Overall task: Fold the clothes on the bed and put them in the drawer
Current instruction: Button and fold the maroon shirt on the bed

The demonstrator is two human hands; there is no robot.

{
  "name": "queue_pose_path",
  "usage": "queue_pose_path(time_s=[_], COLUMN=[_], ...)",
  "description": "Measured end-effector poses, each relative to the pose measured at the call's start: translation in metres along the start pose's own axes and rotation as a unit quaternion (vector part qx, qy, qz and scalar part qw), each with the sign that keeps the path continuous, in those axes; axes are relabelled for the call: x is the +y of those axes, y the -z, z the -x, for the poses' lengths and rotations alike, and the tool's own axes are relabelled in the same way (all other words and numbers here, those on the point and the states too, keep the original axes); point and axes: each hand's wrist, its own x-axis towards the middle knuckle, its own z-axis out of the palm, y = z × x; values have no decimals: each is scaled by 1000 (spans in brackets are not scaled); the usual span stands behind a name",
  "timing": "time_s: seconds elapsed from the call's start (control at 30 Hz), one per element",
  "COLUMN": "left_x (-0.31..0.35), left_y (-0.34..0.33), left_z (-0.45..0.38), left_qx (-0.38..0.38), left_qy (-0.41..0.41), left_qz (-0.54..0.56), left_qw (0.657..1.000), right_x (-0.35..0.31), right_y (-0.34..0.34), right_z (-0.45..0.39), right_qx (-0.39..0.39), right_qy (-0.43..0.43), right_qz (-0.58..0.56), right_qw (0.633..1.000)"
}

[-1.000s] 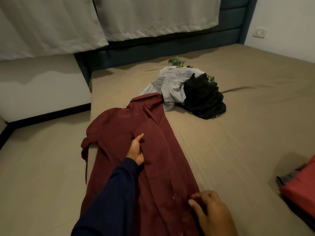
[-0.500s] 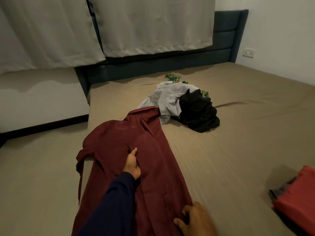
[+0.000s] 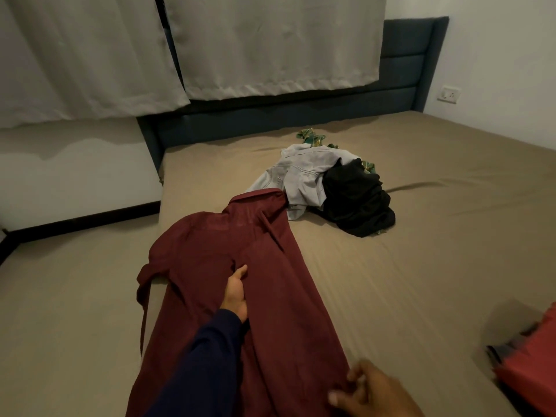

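Observation:
A maroon shirt (image 3: 210, 254) lies lengthwise on the tan bed (image 3: 406, 281), collar toward the headboard, one sleeve hanging over the left edge. My left hand (image 3: 236, 293) sits at the shirt's middle with its fingers tucked under a fold of the cloth, thumb on top. At the bottom of the view my right hand (image 3: 370, 389) pinches the shirt's right edge near the hem. Beyond the collar a pile holds a grey garment (image 3: 301, 173), a black garment (image 3: 355, 200) and a green checked one (image 3: 311, 136) mostly hidden beneath.
A red folded item (image 3: 532, 365) with something dark under it lies at the bed's right edge. A dark blue headboard (image 3: 400, 70) and pale curtains (image 3: 270, 43) stand behind. A wall socket (image 3: 449, 94) is at the right. A lower tan surface (image 3: 69, 296) adjoins on the left.
The view has lifted and pulled back. My right hand slid down along the shirt's right edge toward the hem. My left hand has stayed at the shirt's middle.

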Motion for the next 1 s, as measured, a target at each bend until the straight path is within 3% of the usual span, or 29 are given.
queue_pose_path(time_s=[0.07, 0.2, 0.33, 0.43, 0.53, 0.67, 0.73, 0.9, 1.0], left_x=[3, 9, 22, 37, 38, 29, 24, 21, 23], left_y=[0, -4, -3, 3, 9, 26, 35, 41, 38], left_z=[1, 1, -12, -40, -55, -73, -81, -86, -85], left_qx=[-28, -86, -96, -67, -32, 28, 27, 5, 9], left_qy=[-8, -26, -54, -57, -27, -27, -34, -32, -35], left_qz=[11, -5, 16, 40, 39, 63, 85, 84, 76], left_qw=[1000, 996, 994, 995, 998, 997, 995, 996, 996], right_x=[-32, -115, -182, -216, -234, -235, -225, -203, -209], right_y=[20, 42, 44, 43, 45, 62, 64, 46, 43], right_z=[-28, -132, -251, -316, -360, -406, -422, -419, -398], right_qx=[41, 49, 124, 128, 121, 179, 195, 211, 198], right_qy=[51, 172, 186, 167, 155, 141, 139, 126, 117], right_qz=[25, -65, -68, -33, -4, -97, -113, -21, -56], right_qw=[998, 982, 972, 977, 981, 969, 964, 969, 972])
